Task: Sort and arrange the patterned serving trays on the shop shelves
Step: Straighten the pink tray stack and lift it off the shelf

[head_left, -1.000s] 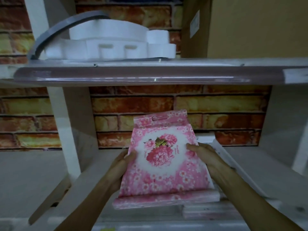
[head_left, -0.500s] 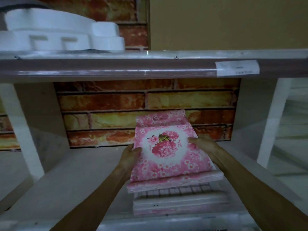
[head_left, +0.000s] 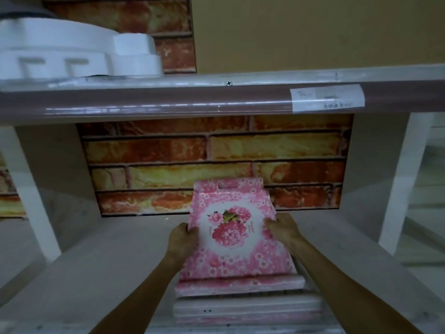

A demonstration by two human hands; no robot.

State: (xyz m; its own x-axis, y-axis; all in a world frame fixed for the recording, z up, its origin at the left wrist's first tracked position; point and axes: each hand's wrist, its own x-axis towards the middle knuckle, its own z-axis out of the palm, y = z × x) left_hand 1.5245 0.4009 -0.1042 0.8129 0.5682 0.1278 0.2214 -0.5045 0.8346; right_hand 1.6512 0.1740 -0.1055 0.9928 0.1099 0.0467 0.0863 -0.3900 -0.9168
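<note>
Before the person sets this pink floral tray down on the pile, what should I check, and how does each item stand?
1. Left hand grips the pink floral tray at its left edge: ok.
2. Right hand grips the right edge: ok.
3. Tray's near end over the stack of trays: ok.
4. Tray lying flat: not ok, far end raised.
5. Edges aligned with the stack: cannot tell.

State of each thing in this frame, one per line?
Pink floral tray: tilted, far end raised, gripped at both sides.
Left hand: holds its left edge.
Right hand: holds its right edge.
Tray stack: flat on the shelf, beneath it.
</note>
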